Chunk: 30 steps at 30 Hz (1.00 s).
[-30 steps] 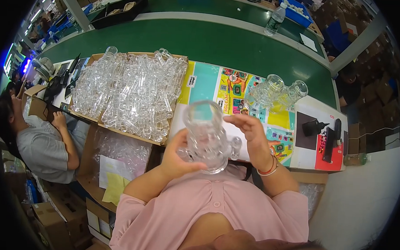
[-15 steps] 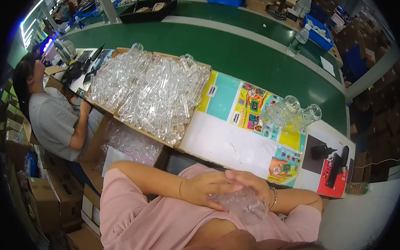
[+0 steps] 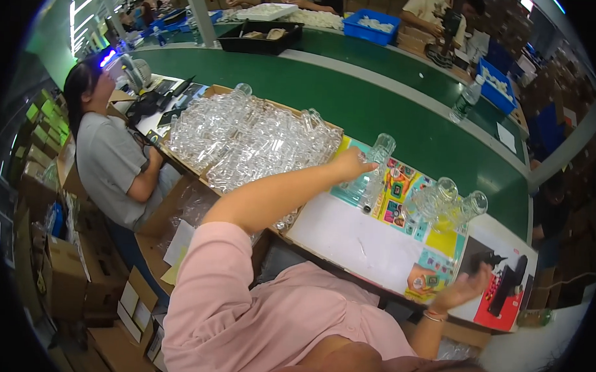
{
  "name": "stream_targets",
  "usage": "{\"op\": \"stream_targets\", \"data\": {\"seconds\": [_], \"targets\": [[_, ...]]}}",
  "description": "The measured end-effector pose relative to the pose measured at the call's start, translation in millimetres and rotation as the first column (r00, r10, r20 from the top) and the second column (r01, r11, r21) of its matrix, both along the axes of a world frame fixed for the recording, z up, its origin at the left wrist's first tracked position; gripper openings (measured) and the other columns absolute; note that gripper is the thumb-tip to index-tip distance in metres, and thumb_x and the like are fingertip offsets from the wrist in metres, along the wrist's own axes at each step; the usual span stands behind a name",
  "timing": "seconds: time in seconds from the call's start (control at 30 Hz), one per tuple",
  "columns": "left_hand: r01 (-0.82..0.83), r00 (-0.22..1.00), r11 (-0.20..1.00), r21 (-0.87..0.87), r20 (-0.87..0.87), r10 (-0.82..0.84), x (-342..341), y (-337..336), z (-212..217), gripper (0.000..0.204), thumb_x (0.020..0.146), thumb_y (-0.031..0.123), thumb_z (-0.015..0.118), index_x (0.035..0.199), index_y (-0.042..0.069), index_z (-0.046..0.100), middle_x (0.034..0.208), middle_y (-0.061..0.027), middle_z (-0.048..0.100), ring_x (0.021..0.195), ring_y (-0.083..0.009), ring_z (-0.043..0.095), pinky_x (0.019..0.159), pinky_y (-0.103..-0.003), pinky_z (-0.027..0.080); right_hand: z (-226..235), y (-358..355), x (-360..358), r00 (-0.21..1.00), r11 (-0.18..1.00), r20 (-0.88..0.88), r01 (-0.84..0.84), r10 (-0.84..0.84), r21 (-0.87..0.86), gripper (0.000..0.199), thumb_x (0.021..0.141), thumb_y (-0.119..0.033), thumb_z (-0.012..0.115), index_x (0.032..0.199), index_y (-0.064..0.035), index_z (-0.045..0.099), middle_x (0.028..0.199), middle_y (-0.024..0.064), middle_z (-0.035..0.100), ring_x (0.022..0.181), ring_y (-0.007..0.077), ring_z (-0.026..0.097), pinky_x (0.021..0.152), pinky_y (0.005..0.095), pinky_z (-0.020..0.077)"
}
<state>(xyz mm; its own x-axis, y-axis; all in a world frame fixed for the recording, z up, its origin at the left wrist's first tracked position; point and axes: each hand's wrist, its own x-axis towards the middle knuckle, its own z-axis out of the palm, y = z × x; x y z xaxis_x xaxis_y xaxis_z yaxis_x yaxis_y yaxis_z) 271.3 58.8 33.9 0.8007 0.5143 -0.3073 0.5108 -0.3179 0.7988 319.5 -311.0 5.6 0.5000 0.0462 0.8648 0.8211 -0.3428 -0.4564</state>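
Note:
Stretched out over the worktable, my left hand (image 3: 352, 165) grips a clear glass vessel (image 3: 382, 149) near its neck. The vessel has a round open mouth and a wider body, and it stands on or just above the printed sheets. To the right of it are several similar clear glass vessels (image 3: 435, 200), grouped close together. My right hand (image 3: 466, 288) is raised at the table's near right side, fingers apart and holding nothing. Close by its fingertips is a small black bottle (image 3: 489, 258) with a pointed tip.
Left of the printed sheets, an open carton tray (image 3: 283, 230) is piled with clear glass pieces (image 3: 267, 142). A red sheet (image 3: 497, 311) bears a long black object (image 3: 504, 285). Beyond lies a green conveyor (image 3: 301, 88) with a plastic bottle (image 3: 467, 100). A co-worker (image 3: 112, 160) sits at left.
Both hands were together at my chest around a clear glass vessel. The left has carried a vessel out to the printed sheets; the right has let go and moved right.

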Motion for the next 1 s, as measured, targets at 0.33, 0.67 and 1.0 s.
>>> {"op": "stream_targets", "data": {"seconds": [0.33,0.67,1.0], "targets": [[0.064,0.91,0.722,0.689,0.257,-0.326,-57,15,28,0.035,0.074,0.017,0.067,0.105,0.004,0.057,0.101,-0.0148,0.057,0.103,-0.0316,0.05,0.089,-0.037,0.041,-63,-85,99,0.879,0.974,-0.451,0.212,-0.155,0.078,0.061,0.087,-0.017,0.058,0.133,0.0015,0.024,0.129,0.0232,0.038,0.119,0.029,0.042,0.1,0.037,0.0331],[-0.683,0.631,0.076,0.727,0.534,0.563,-289,200,-23,0.025,0.07,0.012,0.067,0.092,0.004,0.058,0.094,-0.0157,0.054,0.091,-0.0328,0.051,0.081,-0.041,0.041,-94,-98,133,0.73,0.959,-0.623,0.209,-0.282,-0.189,0.041,0.08,-0.018,0.065,0.111,0.0046,0.051,0.104,0.0136,0.061,0.093,0.0222,0.059,0.085,0.031,0.0434],[-0.611,0.658,0.167,0.774,0.378,0.651,-331,261,-65,0.039,0.065,0.025,0.074,0.097,0.005,0.063,0.1,-0.0149,0.058,0.101,-0.0334,0.049,0.089,-0.042,0.039,-99,-97,134,0.745,0.975,-0.629,0.163,-0.224,-0.153,0.035,0.081,-0.02,0.065,0.101,0.0064,0.056,0.098,0.0133,0.063,0.088,0.022,0.06,0.082,0.0309,0.044]]}}
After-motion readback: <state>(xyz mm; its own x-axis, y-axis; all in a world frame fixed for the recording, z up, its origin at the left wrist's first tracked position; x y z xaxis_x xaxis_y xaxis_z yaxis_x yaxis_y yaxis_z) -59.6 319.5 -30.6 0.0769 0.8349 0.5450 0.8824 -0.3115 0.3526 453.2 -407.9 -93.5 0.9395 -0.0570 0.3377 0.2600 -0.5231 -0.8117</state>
